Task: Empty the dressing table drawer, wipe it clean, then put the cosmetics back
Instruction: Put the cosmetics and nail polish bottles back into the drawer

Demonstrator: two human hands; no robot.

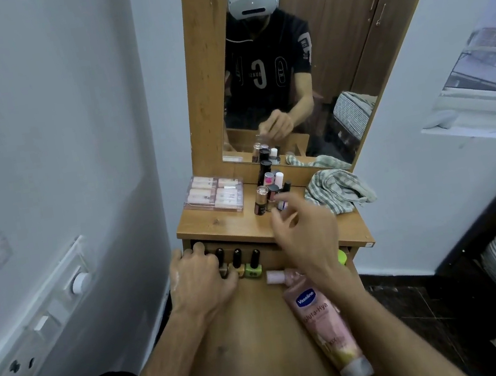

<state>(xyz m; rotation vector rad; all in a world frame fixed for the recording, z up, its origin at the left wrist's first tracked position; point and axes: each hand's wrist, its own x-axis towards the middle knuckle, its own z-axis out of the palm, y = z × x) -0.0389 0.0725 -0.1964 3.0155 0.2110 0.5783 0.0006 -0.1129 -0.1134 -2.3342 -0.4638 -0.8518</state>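
- The drawer (232, 351) is pulled out toward the person, and cosmetics lie both in it and up on the bench (223, 223).
- The left hand (204, 279) is down at the drawer's back edge, fingers curled over the leftmost nail polish bottle (223, 264) in the row.
- The right hand (305, 227) hovers above the bench's front edge, fingers spread and loose, holding nothing, just short of the upright cosmetics cluster (271, 189).
- That cluster stands beyond the right hand, so the right hand is the nearer one.
- Count in the drawer: three nail polish bottles show, a fourth cap possibly behind the left hand; one Vaseline lotion tube (323, 324) lies lengthwise, cap toward the mirror.
- On the bench: one clear boxed set (215, 194), one checked cloth (337, 190), roughly seven small upright bottles.
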